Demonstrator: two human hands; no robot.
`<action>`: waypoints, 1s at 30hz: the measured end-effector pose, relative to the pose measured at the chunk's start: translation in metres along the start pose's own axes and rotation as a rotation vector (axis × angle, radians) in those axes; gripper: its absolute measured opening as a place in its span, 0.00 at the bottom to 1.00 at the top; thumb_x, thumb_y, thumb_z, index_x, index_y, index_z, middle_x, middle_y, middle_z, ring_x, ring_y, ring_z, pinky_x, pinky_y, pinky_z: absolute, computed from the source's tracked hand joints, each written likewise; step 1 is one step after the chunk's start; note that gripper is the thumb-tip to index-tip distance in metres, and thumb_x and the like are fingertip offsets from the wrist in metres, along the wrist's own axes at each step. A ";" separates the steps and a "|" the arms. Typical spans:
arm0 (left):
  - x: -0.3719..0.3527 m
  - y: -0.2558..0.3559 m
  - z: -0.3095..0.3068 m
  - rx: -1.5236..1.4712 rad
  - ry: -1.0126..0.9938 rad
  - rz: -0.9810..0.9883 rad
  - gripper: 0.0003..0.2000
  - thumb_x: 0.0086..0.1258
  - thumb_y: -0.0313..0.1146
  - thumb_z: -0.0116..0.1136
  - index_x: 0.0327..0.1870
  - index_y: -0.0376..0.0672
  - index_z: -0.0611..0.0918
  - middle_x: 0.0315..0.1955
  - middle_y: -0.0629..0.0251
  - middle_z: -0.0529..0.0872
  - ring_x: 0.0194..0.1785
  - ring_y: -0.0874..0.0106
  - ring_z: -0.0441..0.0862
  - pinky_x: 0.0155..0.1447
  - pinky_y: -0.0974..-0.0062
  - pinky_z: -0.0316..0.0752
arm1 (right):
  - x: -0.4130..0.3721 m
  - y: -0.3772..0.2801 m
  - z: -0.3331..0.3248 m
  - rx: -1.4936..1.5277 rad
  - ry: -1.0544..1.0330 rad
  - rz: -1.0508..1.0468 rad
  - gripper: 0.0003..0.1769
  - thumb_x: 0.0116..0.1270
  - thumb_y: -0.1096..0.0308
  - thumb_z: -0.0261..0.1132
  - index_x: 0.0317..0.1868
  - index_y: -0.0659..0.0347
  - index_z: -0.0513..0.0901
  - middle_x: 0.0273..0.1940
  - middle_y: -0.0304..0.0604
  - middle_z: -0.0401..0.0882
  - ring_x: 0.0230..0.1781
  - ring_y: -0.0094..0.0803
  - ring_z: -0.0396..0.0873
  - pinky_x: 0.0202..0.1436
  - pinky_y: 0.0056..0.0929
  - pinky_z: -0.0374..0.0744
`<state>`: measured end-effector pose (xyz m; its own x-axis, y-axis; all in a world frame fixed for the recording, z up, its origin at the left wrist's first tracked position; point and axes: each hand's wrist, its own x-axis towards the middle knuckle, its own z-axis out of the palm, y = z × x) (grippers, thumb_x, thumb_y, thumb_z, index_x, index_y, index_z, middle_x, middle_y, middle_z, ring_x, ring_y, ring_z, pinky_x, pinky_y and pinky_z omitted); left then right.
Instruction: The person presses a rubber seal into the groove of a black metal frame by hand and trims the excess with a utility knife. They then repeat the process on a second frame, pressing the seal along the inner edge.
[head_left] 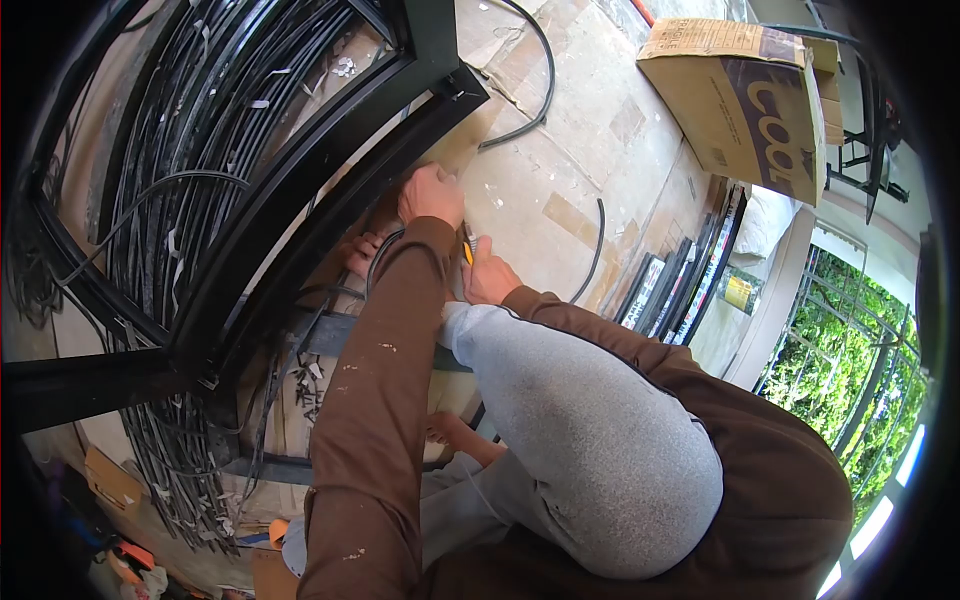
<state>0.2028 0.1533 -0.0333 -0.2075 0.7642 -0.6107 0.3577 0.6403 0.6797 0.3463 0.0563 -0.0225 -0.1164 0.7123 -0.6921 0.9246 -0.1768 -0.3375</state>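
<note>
My left hand (432,195) is closed beside the lower edge of a black metal frame (300,170); its grip is hidden. A black cable (378,262) runs up and disappears under the left wrist. Just to the right, my right hand (490,275) is wrapped round a yellow-handled utility knife (467,252), its blade end pointing up toward the left hand. What appear to be the toes of a bare foot (365,252) show left of the brown sleeve. My knee in grey trousers (590,430) covers part of the right forearm.
A thick bundle of black cables (190,150) lies inside the frame. Cut cable pieces (600,250) rest on the dusty floor (540,200). A cardboard box (740,105) stands at upper right, near a row of dark long packs (680,280). Black scraps (308,385) lie below the frame.
</note>
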 end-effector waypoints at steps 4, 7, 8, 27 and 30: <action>0.001 -0.010 0.001 -0.044 -0.010 0.065 0.11 0.67 0.34 0.60 0.42 0.37 0.86 0.42 0.43 0.87 0.51 0.45 0.83 0.57 0.53 0.76 | -0.011 0.014 -0.002 0.091 0.115 -0.020 0.20 0.73 0.64 0.57 0.52 0.68 0.57 0.25 0.75 0.77 0.29 0.73 0.78 0.33 0.64 0.75; 0.002 -0.011 0.003 -0.027 0.004 0.078 0.11 0.67 0.34 0.60 0.41 0.36 0.86 0.42 0.41 0.87 0.51 0.45 0.83 0.57 0.52 0.75 | -0.010 0.003 -0.021 0.108 0.167 -0.007 0.19 0.74 0.64 0.56 0.53 0.66 0.57 0.25 0.75 0.76 0.29 0.74 0.78 0.33 0.64 0.74; 0.002 -0.011 0.003 -0.022 0.009 0.086 0.11 0.67 0.34 0.59 0.41 0.35 0.86 0.42 0.41 0.86 0.50 0.44 0.83 0.57 0.52 0.75 | -0.006 -0.003 -0.026 0.093 0.149 -0.011 0.20 0.74 0.63 0.56 0.52 0.70 0.58 0.24 0.72 0.77 0.29 0.70 0.79 0.34 0.63 0.75; 0.000 -0.014 0.008 0.001 0.042 0.131 0.10 0.66 0.34 0.58 0.37 0.36 0.85 0.39 0.42 0.87 0.48 0.44 0.84 0.55 0.51 0.77 | 0.008 -0.024 -0.019 0.055 0.099 -0.021 0.20 0.74 0.64 0.56 0.49 0.71 0.57 0.25 0.74 0.76 0.28 0.72 0.78 0.33 0.63 0.75; 0.000 -0.015 0.007 -0.010 0.026 0.133 0.09 0.66 0.34 0.59 0.37 0.37 0.85 0.39 0.43 0.87 0.48 0.44 0.84 0.55 0.51 0.77 | 0.006 -0.024 -0.018 0.064 0.093 -0.016 0.20 0.74 0.64 0.56 0.49 0.71 0.57 0.25 0.74 0.76 0.28 0.72 0.78 0.33 0.63 0.75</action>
<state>0.2039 0.1429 -0.0469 -0.1824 0.8443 -0.5039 0.3748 0.5335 0.7582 0.3296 0.0768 -0.0071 -0.0943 0.7749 -0.6250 0.8975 -0.2054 -0.3902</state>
